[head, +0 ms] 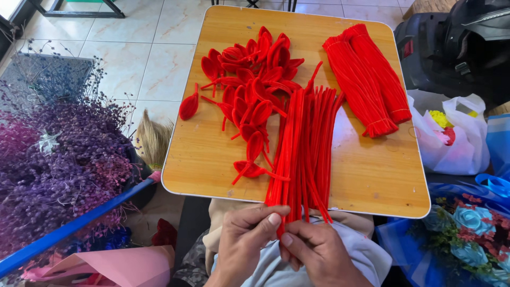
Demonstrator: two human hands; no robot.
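Observation:
My left hand and my right hand meet just below the near edge of a small wooden table. Both pinch the near end of one red pipe cleaner pulled from a loose bunch of straight red pipe cleaners that lies down the table's middle. A heap of red pipe-cleaner loops shaped like petals covers the table's far left part. Two tied bundles of red pipe cleaners lie at the far right.
Purple and pink dried flowers and a blue-handled broom stand at the left. A white plastic bag, blue paper flowers and a dark vehicle are at the right. Pink wrapping paper lies lower left.

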